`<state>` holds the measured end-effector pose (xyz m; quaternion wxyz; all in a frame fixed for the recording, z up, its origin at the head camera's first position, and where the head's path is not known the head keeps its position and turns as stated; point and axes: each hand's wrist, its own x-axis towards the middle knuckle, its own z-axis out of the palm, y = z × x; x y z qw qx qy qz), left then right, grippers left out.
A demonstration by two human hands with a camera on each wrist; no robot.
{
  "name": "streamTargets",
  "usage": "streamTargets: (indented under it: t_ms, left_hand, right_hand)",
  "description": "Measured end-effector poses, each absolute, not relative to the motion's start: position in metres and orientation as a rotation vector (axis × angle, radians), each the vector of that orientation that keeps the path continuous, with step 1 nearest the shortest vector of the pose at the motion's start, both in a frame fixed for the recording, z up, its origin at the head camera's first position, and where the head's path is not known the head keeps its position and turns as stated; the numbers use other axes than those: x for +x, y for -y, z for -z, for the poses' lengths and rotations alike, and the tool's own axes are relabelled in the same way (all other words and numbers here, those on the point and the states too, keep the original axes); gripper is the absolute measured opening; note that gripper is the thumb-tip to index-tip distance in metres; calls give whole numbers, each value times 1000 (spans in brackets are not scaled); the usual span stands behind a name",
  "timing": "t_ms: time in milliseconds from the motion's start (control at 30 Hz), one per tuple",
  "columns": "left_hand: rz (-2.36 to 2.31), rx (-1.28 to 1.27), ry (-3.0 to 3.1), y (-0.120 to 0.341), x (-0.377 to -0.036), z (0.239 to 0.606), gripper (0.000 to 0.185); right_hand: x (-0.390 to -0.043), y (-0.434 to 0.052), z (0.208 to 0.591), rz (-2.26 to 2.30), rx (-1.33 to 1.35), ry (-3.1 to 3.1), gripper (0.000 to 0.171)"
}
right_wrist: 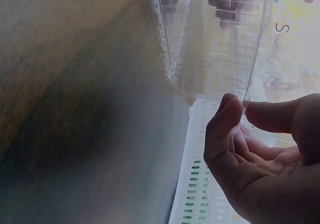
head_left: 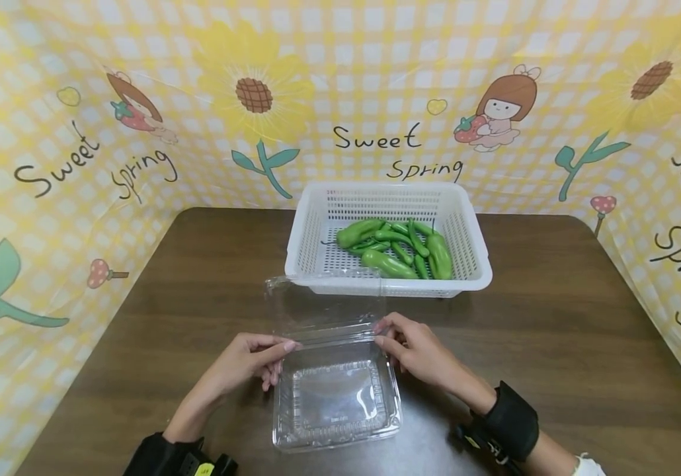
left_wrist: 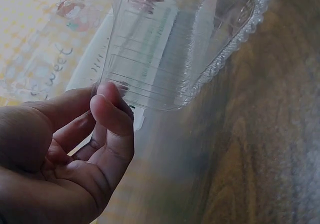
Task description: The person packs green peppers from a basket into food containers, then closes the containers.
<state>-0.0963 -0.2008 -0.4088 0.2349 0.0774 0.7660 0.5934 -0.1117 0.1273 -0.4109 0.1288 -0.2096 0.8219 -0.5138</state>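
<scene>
Pinching the far corners of a clear clamshell box (head_left: pixel 336 390) near centre on the table (head_left: pixel 555 344), left hand (head_left: pixel 251 363) and right hand (head_left: pixel 414 347) hold its lid (head_left: pixel 322 307) open; green peppers (head_left: pixel 397 248) remain in the far white basket (head_left: pixel 471 264); the box holds none yet.

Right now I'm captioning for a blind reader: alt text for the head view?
Two hands, left hand and right hand, pinch the hinge corners of an open clear clamshell box on a brown table. Behind it, a white basket holds green peppers.
</scene>
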Motion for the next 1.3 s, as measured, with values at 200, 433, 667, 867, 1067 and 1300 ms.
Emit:
streamTargets:
  t_ms: [200,433,667,867,1067,1300]
  left_hand:
    - [-1656,182,-2107,199,-96,411,37]
    - [-1672,165,-2100,199,-96,412,37]
    - [-1664,198,-2113,201,-96,413,37]
    - [-1661,230,-2121,200,-96,414,36]
    - [-1662,240,-2115,200,-97,415,36]
    - [-1662,244,-2113,199,-97,415,36]
  right_hand:
    - [-114,-128,410,1475,-621,-2386,18]
    - [-114,-129,409,1466,-617,-2385,20]
    - [-114,-131,404,1394,-609,-2405,30]
    - [-113,-139,397,1340,-591,-2440,37]
    - [-114,-151,380,1269,-653,-2538,24]
    - [-120,-160,351,1240,-750,-2655,12]
